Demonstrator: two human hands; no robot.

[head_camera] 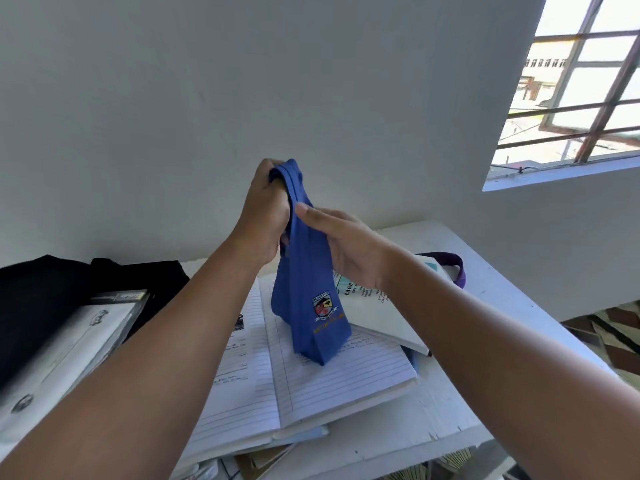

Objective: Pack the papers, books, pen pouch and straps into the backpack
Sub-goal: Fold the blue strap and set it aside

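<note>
Both forearms reach up from the lower corners toward the middle of the view. The left hand (pixel 265 213) is raised highest, its fingers curled tight around the folded top of a blue tie (pixel 304 271). At its 4 o'clock, the right hand (pixel 341 247) holds the tie's middle, thumb laid straight along the front, fingers wrapped behind. The tie hangs folded over itself, an embroidered crest and yellow lettering near its lower end, its tip touching the open lined notebook (pixel 311 382) on the white table (pixel 450 410). A black backpack (pixel 52 289) lies at 9 o'clock.
</note>
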